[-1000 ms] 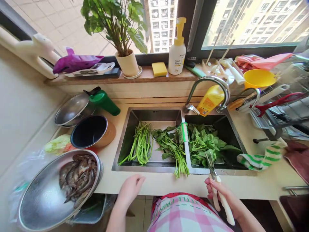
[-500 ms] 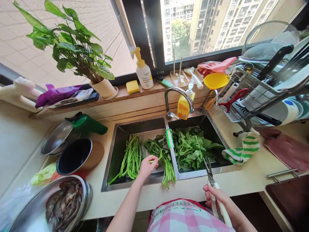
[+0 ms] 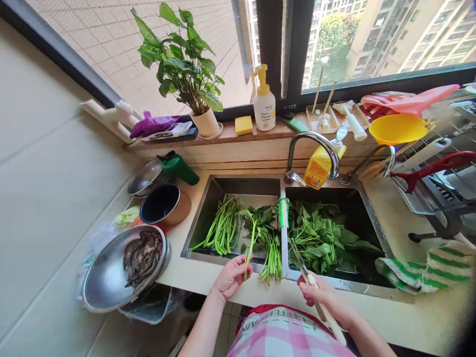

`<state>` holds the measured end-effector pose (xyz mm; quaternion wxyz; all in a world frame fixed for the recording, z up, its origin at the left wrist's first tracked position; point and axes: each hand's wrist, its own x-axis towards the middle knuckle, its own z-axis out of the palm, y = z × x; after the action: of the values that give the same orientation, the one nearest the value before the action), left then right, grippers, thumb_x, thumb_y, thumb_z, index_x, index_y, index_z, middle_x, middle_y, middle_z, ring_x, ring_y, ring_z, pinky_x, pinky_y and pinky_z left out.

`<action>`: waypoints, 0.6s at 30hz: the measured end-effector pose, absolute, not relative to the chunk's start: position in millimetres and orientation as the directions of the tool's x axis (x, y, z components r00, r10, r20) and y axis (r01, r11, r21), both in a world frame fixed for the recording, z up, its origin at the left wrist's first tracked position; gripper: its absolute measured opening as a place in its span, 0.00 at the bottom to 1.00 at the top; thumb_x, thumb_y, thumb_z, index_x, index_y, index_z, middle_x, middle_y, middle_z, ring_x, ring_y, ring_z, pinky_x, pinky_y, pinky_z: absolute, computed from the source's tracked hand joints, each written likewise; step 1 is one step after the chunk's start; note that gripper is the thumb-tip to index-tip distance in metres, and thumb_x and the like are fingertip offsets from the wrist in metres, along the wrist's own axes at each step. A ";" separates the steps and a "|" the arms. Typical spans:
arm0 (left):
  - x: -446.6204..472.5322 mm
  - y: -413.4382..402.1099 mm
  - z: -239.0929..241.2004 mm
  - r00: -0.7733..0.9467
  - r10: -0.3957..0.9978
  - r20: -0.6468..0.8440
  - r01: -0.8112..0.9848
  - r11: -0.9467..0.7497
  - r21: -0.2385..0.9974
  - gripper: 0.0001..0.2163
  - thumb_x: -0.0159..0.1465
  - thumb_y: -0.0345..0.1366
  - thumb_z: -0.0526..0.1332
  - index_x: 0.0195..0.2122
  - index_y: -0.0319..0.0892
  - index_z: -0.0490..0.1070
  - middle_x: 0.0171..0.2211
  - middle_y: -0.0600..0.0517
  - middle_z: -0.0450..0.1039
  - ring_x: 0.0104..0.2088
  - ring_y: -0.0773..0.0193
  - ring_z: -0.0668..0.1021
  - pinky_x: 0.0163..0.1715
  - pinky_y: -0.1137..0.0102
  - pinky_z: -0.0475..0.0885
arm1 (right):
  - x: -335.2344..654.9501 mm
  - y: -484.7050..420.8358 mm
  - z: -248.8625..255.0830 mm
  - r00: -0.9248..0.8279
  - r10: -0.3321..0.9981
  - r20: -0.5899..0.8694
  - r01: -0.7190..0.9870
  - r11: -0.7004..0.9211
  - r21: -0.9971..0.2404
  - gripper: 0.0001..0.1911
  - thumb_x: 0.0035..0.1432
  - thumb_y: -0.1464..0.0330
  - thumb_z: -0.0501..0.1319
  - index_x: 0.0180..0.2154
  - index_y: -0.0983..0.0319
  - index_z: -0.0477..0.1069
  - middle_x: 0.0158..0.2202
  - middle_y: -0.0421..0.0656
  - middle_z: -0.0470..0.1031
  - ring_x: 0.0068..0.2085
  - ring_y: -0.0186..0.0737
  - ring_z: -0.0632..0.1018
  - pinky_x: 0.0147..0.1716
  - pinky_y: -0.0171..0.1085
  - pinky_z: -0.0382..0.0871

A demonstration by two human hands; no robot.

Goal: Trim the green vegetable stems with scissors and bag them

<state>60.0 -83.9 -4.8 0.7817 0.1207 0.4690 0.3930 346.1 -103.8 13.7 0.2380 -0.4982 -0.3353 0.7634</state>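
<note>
The sink (image 3: 362, 286) is set into the counter (image 3: 178, 270). In the left basin (image 3: 253, 187), stems (image 3: 221, 230) are laid toward the left edge and greens (image 3: 272, 253) by the divider (image 3: 284, 248), ends hung over the front edge. Leaves (image 3: 323, 238) are heaped in the right basin (image 3: 353, 198); scissors (image 3: 304, 270) are held over its front left corner. Behind the divider, the faucet (image 3: 289, 161) is mounted, with a bottle (image 3: 318, 168) placed to its right. Beyond the left edge, a pot (image 3: 178, 206) is set behind a colander (image 3: 106, 272) of shrimp (image 3: 143, 255). On the sill (image 3: 228, 134) behind, plant (image 3: 182, 69), sponge (image 3: 244, 125) and dispenser (image 3: 265, 109) are lined up left to right.
</note>
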 end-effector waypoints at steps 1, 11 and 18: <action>65.9 -84.7 -5.4 0.255 0.734 -0.630 -0.513 0.655 0.555 0.17 0.47 0.30 0.73 0.38 0.35 0.74 0.25 0.51 0.75 0.26 0.71 0.76 0.30 0.77 0.69 | 343.5 -101.6 17.0 -0.429 0.693 -0.580 0.023 -0.633 -0.774 0.21 0.45 0.51 0.65 0.27 0.61 0.63 0.25 0.36 0.62 0.27 0.34 0.63 0.27 0.34 0.60; 95.3 -89.6 7.4 0.153 0.792 -0.591 -0.404 0.596 0.694 0.19 0.46 0.32 0.73 0.37 0.37 0.70 0.28 0.50 0.77 0.25 0.70 0.77 0.27 0.76 0.66 | 328.6 -95.1 32.1 -0.549 0.645 -0.532 0.359 -0.393 -0.847 0.18 0.45 0.57 0.65 0.32 0.63 0.67 0.28 0.38 0.68 0.30 0.37 0.66 0.29 0.34 0.58; 101.5 -107.3 -14.1 -0.179 0.777 -0.604 -0.327 0.531 0.781 0.15 0.43 0.35 0.71 0.30 0.39 0.69 0.27 0.54 0.75 0.26 0.67 0.78 0.24 0.77 0.64 | 329.8 -100.9 22.2 -0.584 0.576 -0.572 0.327 -0.478 -0.815 0.16 0.46 0.59 0.65 0.31 0.63 0.66 0.25 0.36 0.66 0.27 0.34 0.64 0.27 0.33 0.55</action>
<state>101.5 -107.3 -14.1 0.6147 0.1804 0.6228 0.4492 329.8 -100.9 22.2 0.0849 -0.4480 -0.5038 0.7337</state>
